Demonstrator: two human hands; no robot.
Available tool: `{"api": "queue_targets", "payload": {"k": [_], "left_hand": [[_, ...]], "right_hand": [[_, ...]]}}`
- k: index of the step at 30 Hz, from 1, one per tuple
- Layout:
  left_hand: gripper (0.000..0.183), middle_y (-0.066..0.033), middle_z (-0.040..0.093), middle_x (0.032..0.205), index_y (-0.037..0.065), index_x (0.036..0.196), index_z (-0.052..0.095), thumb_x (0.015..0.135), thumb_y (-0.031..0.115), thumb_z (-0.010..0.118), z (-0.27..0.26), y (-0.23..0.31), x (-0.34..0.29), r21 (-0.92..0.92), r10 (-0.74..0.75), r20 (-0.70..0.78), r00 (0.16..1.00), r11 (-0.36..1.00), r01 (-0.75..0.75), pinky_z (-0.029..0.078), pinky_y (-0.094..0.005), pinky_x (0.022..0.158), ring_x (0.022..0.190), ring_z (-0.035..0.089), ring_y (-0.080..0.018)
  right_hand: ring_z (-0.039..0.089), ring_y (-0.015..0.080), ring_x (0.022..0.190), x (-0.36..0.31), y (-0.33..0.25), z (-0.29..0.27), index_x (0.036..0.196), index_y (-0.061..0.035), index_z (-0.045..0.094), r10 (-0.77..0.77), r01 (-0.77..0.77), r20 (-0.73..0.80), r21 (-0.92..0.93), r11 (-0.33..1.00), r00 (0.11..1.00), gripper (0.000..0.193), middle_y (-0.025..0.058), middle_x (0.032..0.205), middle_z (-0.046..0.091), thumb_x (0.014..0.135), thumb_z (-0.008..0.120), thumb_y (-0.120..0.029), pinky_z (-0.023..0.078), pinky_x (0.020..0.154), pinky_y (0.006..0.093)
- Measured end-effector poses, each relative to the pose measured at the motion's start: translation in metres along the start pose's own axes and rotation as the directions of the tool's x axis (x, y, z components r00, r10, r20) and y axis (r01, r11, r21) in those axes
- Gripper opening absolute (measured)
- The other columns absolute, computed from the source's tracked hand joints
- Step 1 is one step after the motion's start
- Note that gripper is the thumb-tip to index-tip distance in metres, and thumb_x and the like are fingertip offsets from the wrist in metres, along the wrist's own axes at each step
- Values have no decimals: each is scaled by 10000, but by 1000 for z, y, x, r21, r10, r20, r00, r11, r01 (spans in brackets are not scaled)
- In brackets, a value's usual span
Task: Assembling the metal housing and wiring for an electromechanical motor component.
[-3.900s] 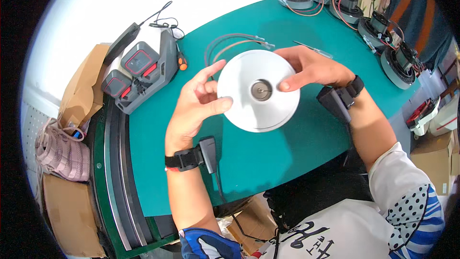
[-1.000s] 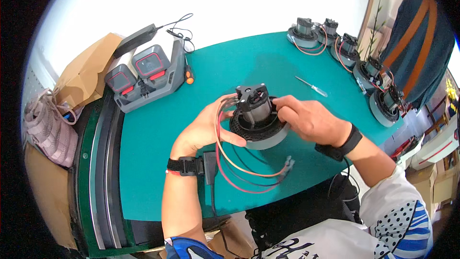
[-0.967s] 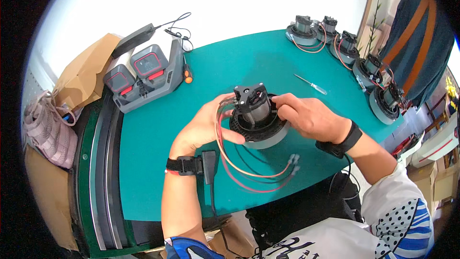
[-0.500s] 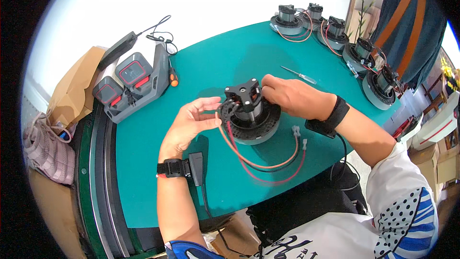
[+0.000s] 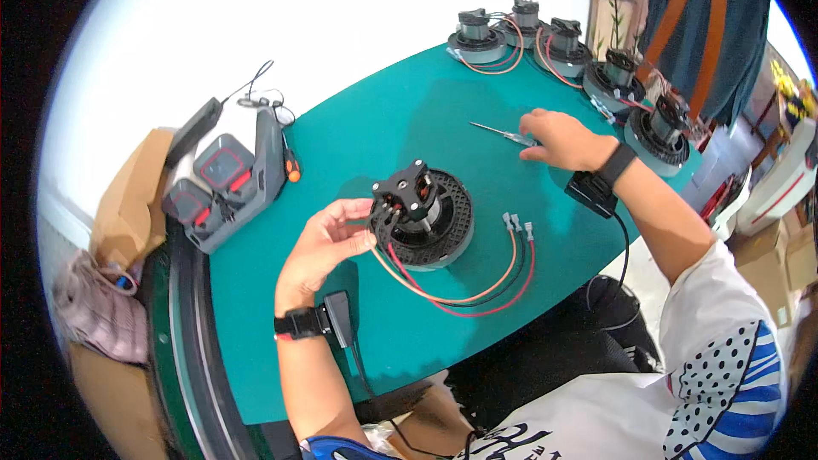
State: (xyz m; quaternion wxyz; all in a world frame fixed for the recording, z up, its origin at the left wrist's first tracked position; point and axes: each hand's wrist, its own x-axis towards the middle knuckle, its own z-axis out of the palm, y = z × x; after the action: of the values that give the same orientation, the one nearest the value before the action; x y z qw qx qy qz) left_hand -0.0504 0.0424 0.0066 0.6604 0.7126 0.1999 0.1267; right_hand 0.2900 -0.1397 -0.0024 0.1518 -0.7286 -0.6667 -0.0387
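Note:
A round motor (image 5: 426, 221) with a black ribbed base and a black bracket on top stands on the green table. My left hand (image 5: 328, 247) grips its left side, thumb and fingers around the rim where the wires come out. Orange, black and red wires (image 5: 460, 300) loop from there toward me and end in clear connectors (image 5: 516, 223). Over on the right, my right hand (image 5: 562, 140) is at the handle end of a screwdriver (image 5: 503, 131) lying on the table. Thumb and forefinger are apart on either side of the handle.
Several similar motors (image 5: 477, 38) with wires stand along the far right edge of the table (image 5: 358, 128). At left are a grey case (image 5: 243, 196) with red-trimmed parts, an orange-handled tool (image 5: 292, 169) and a cardboard box (image 5: 128, 196). Cabled straps circle both wrists.
My right hand has left the motor and moved right to the screwdriver. My left hand stays on the motor, which now leans or has turned slightly. The view has shifted.

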Motion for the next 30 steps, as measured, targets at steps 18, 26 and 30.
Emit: {"api": "queue_targets", "payload": {"k": [18,26,30], "left_hand": [[714,-51,526,1166,56,1345,424,670,-160,504,55,55,-12,178,62,-228,972,984,-20,465,-296,890,1054,534,-178],[690,-123,552,1171,25,1292,457,643,-194,371,82,34,-14,435,287,-442,850,897,-77,437,-320,927,1075,535,-218],[450,-141,562,1146,13,1254,448,828,-114,376,88,25,-22,279,155,-593,790,960,21,481,-299,800,964,573,-189]], "right_hand": [[597,322,747,37,-20,24,904,-5,575,-110,130,-199,89,988,974,258,147,775,599,772,701,-188,482,656,427],[590,315,866,-78,-104,1,1051,10,576,-443,450,-162,572,686,882,367,173,925,601,841,659,-279,471,773,381],[536,382,939,-98,-129,7,1257,-7,463,-527,485,-24,429,762,849,472,202,975,560,861,588,-233,412,866,440]]}}
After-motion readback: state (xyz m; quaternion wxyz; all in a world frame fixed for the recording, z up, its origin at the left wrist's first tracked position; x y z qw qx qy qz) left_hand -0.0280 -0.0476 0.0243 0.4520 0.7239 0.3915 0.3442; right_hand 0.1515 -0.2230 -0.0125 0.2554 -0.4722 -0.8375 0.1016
